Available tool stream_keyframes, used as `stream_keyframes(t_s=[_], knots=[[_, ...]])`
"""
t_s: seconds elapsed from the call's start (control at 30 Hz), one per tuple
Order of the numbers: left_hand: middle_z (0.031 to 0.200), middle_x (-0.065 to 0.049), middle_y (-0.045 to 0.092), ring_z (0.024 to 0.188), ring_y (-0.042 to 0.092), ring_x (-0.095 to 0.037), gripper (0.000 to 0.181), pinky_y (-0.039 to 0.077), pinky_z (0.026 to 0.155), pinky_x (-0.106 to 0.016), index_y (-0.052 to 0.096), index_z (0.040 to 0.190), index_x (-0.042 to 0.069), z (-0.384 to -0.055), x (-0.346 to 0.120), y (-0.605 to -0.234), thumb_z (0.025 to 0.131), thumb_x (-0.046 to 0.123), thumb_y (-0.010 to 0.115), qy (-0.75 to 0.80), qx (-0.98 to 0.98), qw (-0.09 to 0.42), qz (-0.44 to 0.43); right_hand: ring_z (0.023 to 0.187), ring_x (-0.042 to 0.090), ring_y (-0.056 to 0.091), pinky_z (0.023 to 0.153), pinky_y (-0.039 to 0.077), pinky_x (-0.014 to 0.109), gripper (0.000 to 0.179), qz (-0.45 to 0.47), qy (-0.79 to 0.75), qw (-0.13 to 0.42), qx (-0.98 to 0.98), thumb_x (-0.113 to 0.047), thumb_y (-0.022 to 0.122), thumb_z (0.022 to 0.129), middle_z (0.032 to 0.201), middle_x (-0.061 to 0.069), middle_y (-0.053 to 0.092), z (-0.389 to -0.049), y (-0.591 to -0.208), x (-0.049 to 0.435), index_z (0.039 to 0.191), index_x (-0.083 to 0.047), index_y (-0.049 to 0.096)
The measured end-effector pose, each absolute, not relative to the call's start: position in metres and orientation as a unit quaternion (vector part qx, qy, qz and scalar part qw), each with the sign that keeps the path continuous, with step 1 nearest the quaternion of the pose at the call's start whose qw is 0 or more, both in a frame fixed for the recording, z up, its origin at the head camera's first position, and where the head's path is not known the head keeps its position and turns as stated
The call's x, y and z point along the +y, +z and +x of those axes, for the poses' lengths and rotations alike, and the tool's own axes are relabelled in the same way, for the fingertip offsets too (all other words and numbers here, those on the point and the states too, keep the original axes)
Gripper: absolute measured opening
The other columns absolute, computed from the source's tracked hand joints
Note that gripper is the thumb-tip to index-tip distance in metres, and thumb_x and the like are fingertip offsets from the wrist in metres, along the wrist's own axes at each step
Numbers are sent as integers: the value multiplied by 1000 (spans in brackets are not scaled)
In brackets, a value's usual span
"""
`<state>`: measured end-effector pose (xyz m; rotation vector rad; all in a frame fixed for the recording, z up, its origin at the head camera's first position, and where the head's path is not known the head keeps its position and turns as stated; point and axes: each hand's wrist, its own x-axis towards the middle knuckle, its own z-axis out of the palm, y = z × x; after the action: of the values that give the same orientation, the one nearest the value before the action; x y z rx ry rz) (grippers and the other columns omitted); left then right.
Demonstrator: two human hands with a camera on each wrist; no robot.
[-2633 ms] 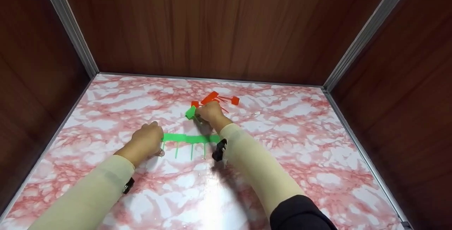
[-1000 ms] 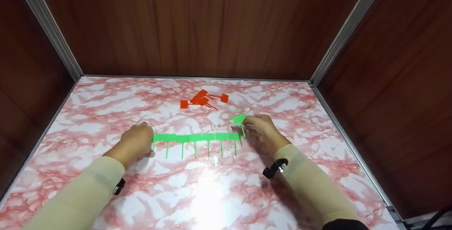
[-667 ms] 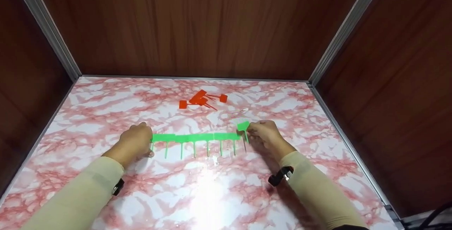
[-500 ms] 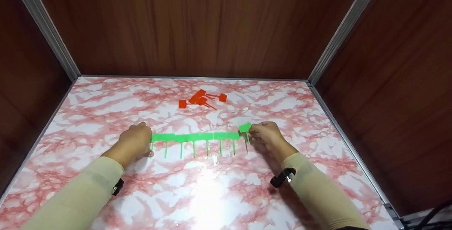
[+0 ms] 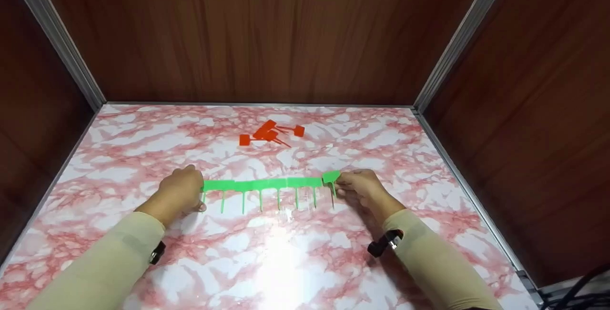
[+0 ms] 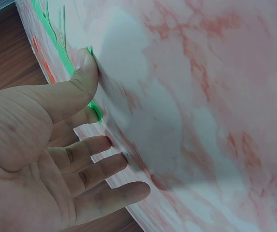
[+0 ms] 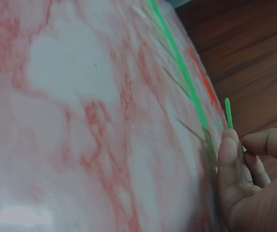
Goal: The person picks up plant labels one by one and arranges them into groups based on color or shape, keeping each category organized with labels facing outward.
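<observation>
Green tag [image 5: 330,176] in a pinch beside a row of green tags [image 5: 267,184].
Head view: the right hand [image 5: 367,186] clamps the green tag between thumb and fingers just beside the row's right end, raised off the marbled table [image 5: 214,262] — its thin stem points toward the person. The left hand [image 5: 182,187] touches the row's left end, and orange-red tags [image 5: 265,130] lie clustered behind the row. Left wrist view: thumb and index finger stand apart, each touching green, the other fingers extended. Right wrist view: thumb and fingertips meet on the tag — a green strip rises above the thumb.
</observation>
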<state>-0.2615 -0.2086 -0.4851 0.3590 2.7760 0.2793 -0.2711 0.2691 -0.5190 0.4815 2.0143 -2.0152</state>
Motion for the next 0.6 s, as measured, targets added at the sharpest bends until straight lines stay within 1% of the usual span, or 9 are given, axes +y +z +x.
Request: stream_keyframes(t_s=[0.07,0.1,0.2,0.3,0.37,0.5,0.6], knots=[[138,-31,64,122,64,-57,50,63,92,-67,81,117,4,-266,-210,-491,82,33,103,94,975,159,126,71,11,80,68,66,25,14,162,-691,128,693,-3,73,100,82,6,83,-270,-520,270,111,5,71],[137,-30,64,120,64,-56,48,63,90,-66,82,114,5,-267,-211,-493,82,33,104,92,975,158,127,74,12,81,72,68,27,14,160,-694,129,690,-3,72,101,83,6,83,-269,-521,271,112,5,71],[134,-29,64,118,65,-54,44,64,89,-65,82,110,6,-268,-211,-494,82,33,104,91,975,157,127,77,13,83,76,70,29,15,156,-699,137,685,-3,71,103,85,7,84,-268,-523,272,113,7,72],[134,-30,64,119,65,-54,42,64,90,-65,82,110,5,-264,-209,-488,83,30,103,97,974,161,126,76,14,83,76,70,29,15,152,-704,143,679,-3,71,103,85,8,84,-267,-526,273,112,9,73],[139,-33,63,121,64,-56,43,64,91,-67,82,111,4,-262,-208,-485,83,30,103,100,974,160,128,74,14,83,75,69,28,14,152,-706,142,677,-2,71,103,84,9,84,-266,-527,273,110,9,73],[141,-34,62,122,64,-56,45,63,93,-67,81,114,2,-259,-206,-484,83,28,102,104,974,157,129,71,14,82,72,69,27,10,153,-707,136,677,0,70,102,81,9,84,-265,-528,271,104,8,75],[138,-32,63,120,64,-54,45,63,93,-66,81,115,1,-259,-207,-485,84,27,102,104,974,155,127,72,13,82,73,69,27,10,152,-706,136,679,1,70,101,80,9,84,-265,-529,270,102,8,77]])
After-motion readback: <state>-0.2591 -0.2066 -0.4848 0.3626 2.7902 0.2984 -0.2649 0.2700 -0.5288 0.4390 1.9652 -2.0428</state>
